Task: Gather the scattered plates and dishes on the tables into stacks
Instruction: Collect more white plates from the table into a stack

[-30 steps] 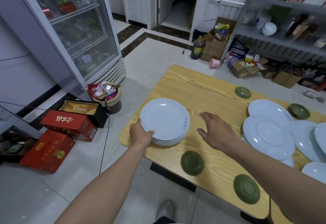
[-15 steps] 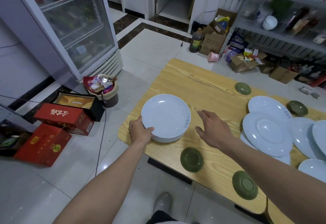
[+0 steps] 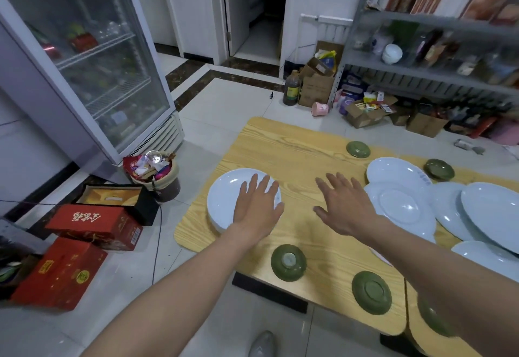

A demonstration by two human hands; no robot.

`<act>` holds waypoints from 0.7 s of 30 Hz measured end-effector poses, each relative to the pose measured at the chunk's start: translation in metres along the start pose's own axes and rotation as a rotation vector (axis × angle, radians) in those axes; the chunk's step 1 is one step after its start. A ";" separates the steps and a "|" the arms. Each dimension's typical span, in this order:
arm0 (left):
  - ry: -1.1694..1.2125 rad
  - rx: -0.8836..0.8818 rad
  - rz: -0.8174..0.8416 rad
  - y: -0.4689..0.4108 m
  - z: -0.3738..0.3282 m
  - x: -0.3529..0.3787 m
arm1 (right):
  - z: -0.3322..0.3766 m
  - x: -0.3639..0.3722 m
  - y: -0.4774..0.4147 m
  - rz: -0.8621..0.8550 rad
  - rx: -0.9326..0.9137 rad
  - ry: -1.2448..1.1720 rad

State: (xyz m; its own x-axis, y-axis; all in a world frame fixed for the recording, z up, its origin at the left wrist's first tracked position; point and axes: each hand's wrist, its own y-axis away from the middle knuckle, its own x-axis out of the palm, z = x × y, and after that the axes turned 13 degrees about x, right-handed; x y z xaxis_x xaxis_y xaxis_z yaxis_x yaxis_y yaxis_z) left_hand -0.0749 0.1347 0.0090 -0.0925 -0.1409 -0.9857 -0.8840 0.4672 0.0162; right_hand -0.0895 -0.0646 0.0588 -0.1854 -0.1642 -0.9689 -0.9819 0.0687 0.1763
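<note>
A stack of white plates (image 3: pixel 227 196) stands at the left end of the wooden table (image 3: pixel 292 154). My left hand (image 3: pixel 257 208) lies over its right half with the fingers straight. My right hand (image 3: pixel 341 205) hovers flat above the bare wood between the stack and a scatter of white plates (image 3: pixel 401 205) at the right, some overlapping. Small green dishes lie upside down: one near the front edge (image 3: pixel 288 262), one beside it (image 3: pixel 371 292), two at the far side (image 3: pixel 358 149) (image 3: pixel 439 169).
A glass-door fridge (image 3: pixel 84 61) stands at the left, with a full waste bin (image 3: pixel 157 177) and red boxes (image 3: pixel 92 224) on the floor beside it. Metal shelving (image 3: pixel 435 47) and cardboard boxes (image 3: pixel 317 87) line the far wall. A second table (image 3: pixel 415 337) adjoins at the lower right.
My left hand has let go of the stack's near-left rim and now lies flat over the top plate. My right hand has shifted slightly toward the scattered plates.
</note>
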 end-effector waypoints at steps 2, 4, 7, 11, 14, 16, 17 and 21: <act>-0.038 0.055 -0.002 -0.010 -0.027 -0.009 | -0.022 -0.004 0.009 -0.004 0.029 0.005; -0.060 0.098 -0.018 -0.019 -0.056 -0.015 | -0.047 -0.006 0.020 -0.007 0.060 0.009; -0.061 0.149 -0.025 -0.030 -0.100 -0.021 | -0.087 -0.005 0.035 -0.028 0.114 -0.005; -0.065 0.187 -0.013 -0.039 -0.151 -0.020 | -0.136 0.000 0.053 -0.058 0.166 -0.023; -0.070 0.199 0.006 -0.043 -0.180 -0.016 | -0.166 0.007 0.063 -0.067 0.188 -0.035; -0.078 0.207 0.019 -0.047 -0.195 -0.013 | -0.182 0.013 0.066 -0.062 0.211 -0.045; -0.076 0.211 0.025 -0.049 -0.201 -0.012 | -0.189 0.015 0.067 -0.056 0.222 -0.050; -0.093 0.227 0.043 -0.063 -0.214 -0.005 | -0.207 0.026 0.066 -0.040 0.243 -0.066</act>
State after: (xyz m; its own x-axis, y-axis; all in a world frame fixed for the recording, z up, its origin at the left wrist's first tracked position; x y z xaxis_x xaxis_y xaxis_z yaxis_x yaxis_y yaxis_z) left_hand -0.1172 -0.0810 0.0491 -0.0761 -0.0411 -0.9963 -0.7534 0.6568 0.0304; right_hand -0.1668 -0.2683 0.0811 -0.1363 -0.1078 -0.9848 -0.9489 0.2997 0.0985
